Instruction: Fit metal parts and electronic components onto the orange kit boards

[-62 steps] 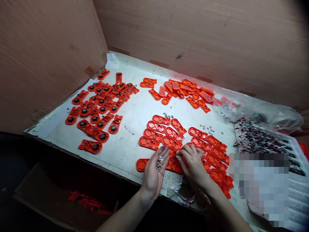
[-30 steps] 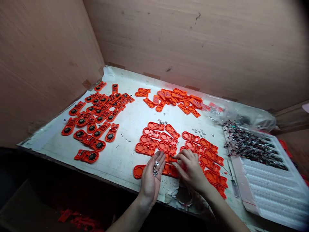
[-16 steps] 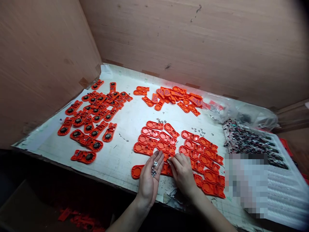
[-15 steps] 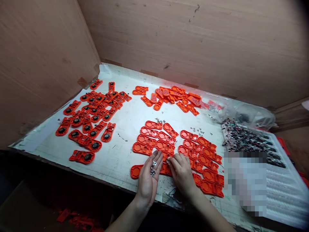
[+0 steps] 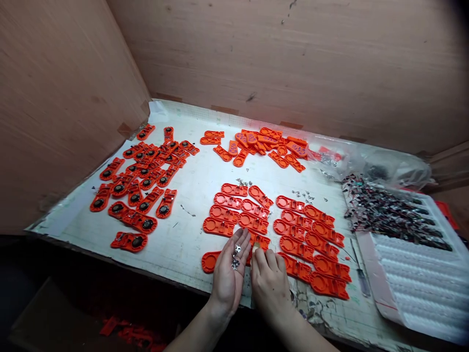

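My left hand [image 5: 229, 276] is turned palm up near the table's front edge. Several small shiny metal pieces [image 5: 235, 263] lie in its cupped palm. Right beside it, my right hand [image 5: 270, 281] is closed in a pinch over an orange plastic casing [image 5: 259, 238]; whatever its fingertips hold is hidden. Around both hands, open orange casings [image 5: 222, 226] lie in rows, each with a round recess at one end. Another orange casing [image 5: 210, 262] shows partly behind my left hand.
Casings with dark round parts [image 5: 134, 218] are heaped at left. More orange pieces [image 5: 262, 142] are piled at the back. Loose metal bits [image 5: 306, 196] lie beyond the rows. At right are a screwdriver [image 5: 362, 282], a white ribbed tray [image 5: 421, 288], wired parts [image 5: 388, 208] and a plastic bag [image 5: 388, 168].
My right hand has moved down and slightly left over the casings, closer to my left hand. My left hand still holds the metal pieces. The whole view has shifted a little.
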`<action>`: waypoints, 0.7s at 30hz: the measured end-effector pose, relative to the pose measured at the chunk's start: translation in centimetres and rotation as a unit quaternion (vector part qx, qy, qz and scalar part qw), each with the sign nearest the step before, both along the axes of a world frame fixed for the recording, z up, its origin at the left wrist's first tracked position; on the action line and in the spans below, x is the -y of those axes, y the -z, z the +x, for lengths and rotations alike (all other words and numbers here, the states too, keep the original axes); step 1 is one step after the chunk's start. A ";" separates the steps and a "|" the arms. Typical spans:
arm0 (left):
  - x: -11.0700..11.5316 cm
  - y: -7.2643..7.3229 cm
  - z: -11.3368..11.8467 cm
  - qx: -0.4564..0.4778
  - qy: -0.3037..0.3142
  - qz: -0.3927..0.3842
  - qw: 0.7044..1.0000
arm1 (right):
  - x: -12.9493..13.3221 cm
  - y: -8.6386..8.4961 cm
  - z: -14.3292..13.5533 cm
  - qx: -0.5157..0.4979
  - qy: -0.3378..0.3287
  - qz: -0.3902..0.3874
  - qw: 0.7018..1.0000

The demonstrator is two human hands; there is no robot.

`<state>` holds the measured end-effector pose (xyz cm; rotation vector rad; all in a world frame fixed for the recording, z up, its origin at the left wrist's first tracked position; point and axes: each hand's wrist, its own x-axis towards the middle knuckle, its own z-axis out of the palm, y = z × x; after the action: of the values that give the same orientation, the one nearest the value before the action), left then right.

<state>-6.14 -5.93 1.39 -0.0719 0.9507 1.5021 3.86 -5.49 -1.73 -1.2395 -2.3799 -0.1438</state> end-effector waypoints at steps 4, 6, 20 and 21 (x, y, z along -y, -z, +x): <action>0.1 -0.9 -0.3 0.013 0.011 0.011 1.000 | -1.7 -1.7 1.6 -0.103 0.005 -0.110 0.989; 0.1 -1.7 -0.5 0.029 0.034 0.029 0.999 | -3.0 -2.8 2.4 -0.187 -0.041 -0.183 0.964; -1.1 -3.5 -1.1 0.103 0.142 -0.023 0.984 | -5.7 -4.4 2.9 -0.209 -0.172 -0.212 0.939; -1.2 -3.4 -1.1 0.115 0.148 -0.019 0.982 | -5.8 -4.3 3.0 -0.206 -0.171 -0.209 0.940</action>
<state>-7.25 -4.69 4.75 -0.1236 0.7661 1.1724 6.84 0.29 2.59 -0.8818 -2.2581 0.6964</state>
